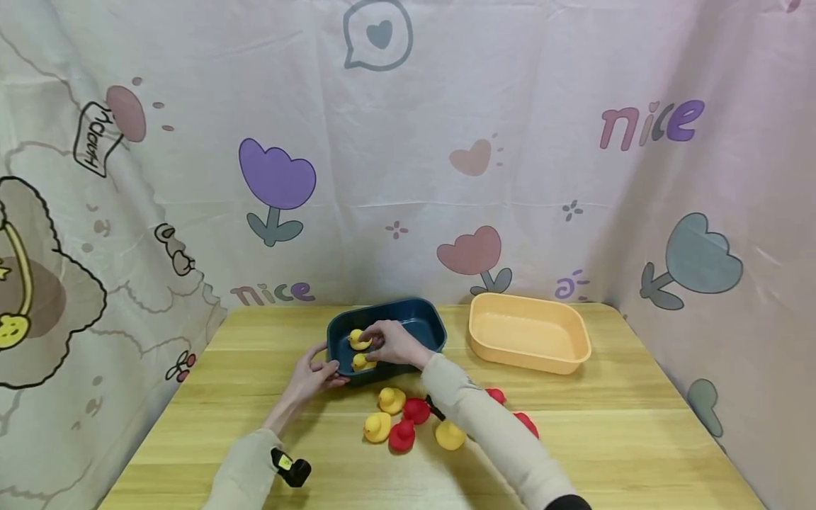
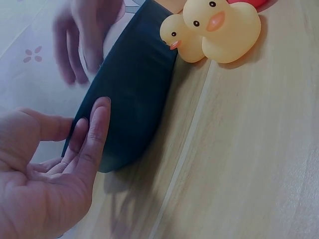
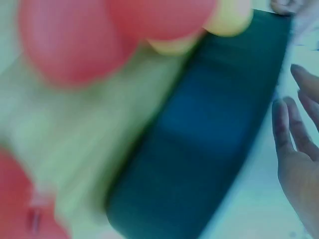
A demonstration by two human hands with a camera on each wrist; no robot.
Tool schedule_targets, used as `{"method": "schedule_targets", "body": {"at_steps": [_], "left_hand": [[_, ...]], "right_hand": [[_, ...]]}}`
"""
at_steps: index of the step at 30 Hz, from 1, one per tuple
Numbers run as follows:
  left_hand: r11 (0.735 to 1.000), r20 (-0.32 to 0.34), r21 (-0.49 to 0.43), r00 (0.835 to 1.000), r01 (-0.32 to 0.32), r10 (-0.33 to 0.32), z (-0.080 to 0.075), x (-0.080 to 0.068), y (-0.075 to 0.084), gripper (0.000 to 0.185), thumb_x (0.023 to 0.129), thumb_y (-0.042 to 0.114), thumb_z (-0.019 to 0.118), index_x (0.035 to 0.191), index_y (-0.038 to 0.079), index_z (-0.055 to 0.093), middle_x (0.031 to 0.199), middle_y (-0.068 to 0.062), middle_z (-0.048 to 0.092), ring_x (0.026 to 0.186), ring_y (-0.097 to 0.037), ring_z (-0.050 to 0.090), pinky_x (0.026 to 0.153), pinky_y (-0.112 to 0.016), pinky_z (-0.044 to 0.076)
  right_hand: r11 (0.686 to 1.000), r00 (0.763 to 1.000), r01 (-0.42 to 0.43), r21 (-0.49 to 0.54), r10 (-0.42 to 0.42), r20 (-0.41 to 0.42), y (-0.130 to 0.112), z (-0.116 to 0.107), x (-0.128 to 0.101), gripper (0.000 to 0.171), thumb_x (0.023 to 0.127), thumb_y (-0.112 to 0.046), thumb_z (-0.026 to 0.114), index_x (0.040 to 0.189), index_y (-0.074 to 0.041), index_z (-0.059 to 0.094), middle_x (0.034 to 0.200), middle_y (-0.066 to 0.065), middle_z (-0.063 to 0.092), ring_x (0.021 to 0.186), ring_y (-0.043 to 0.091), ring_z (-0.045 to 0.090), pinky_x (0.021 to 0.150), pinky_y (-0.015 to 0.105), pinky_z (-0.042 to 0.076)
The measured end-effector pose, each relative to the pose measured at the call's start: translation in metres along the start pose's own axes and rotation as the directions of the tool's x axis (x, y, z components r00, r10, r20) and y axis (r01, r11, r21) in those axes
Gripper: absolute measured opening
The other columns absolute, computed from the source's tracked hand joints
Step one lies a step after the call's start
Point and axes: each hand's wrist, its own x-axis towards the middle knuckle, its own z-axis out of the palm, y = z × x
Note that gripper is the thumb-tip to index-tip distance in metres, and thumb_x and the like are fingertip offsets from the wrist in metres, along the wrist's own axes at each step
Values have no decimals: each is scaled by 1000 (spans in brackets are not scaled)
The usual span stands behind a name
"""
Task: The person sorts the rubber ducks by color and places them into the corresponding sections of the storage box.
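A dark blue basin [image 1: 414,329] stands at the back of the table, with two yellow rubber ducks [image 1: 359,341] at its left end. My left hand [image 1: 312,375] holds the near left corner of this basin. In the left wrist view, the thumb is at the rim and the fingers [image 2: 94,132] lie along the outer wall. My right hand [image 1: 397,343] is over the basin, fingertips beside the ducks. Its fingers [image 3: 281,124] look slightly bent and apart in the right wrist view, with nothing between them.
To the right stands a pale orange basin [image 1: 529,333] with a bare floor. In front of the blue basin lie several yellow ducks [image 1: 377,428] and red ducks [image 1: 402,435], some partly behind the right sleeve [image 1: 491,432]. A printed curtain [image 1: 395,142] hangs behind the table.
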Motion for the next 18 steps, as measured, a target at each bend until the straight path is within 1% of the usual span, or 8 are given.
{"method": "schedule_targets", "body": {"at_steps": [4,7,9,13,16,18], "left_hand": [[1000,-2,14,1000,-12,12,-2,-3,1,58,91,6,47,140,5,16,86,-18,62,76,-26,67,78,-42,55],[1000,4,23,1000,-13,13,-2,-4,1,58,91,7,47,140,6,16,89,-19,62,77,-26,67,78,-41,55],[1000,7,21,1000,-12,12,-2,-4,1,58,91,7,48,140,6,16,88,-18,62,77,-27,67,79,-41,54],[1000,7,19,1000,-17,17,-1,-3,1,59,91,8,48,140,6,16,89,-17,62,77,-27,67,78,-41,55],[1000,11,18,1000,-24,24,-1,-2,0,59,91,7,47,140,6,16,91,-21,61,76,-25,67,76,-39,55],[999,16,15,999,-38,38,-2,-1,-2,59,91,7,47,140,5,16,92,-25,60,75,-25,67,75,-39,56]], "right_hand": [[991,991,137,-4,-137,-4,-7,-25,-32,31,77,-14,69,106,-8,63,105,6,64,89,22,60,79,22,53],[983,983,185,-3,-185,4,-3,-40,-63,28,78,-17,67,105,-8,63,102,5,64,87,21,60,79,25,53],[984,984,180,10,-180,9,2,-48,-85,26,79,-17,67,103,-9,64,100,5,64,86,21,61,77,27,54],[995,995,97,20,-98,18,16,-59,-123,23,79,-23,66,102,-16,64,95,-2,64,81,14,59,75,30,54],[999,999,39,38,-39,1,29,-63,-146,23,79,-23,67,101,-20,64,94,-1,65,80,9,58,74,30,54],[997,999,29,73,-28,-18,37,-65,-159,23,78,-20,67,101,-18,64,94,2,66,80,10,59,75,31,54]]}}
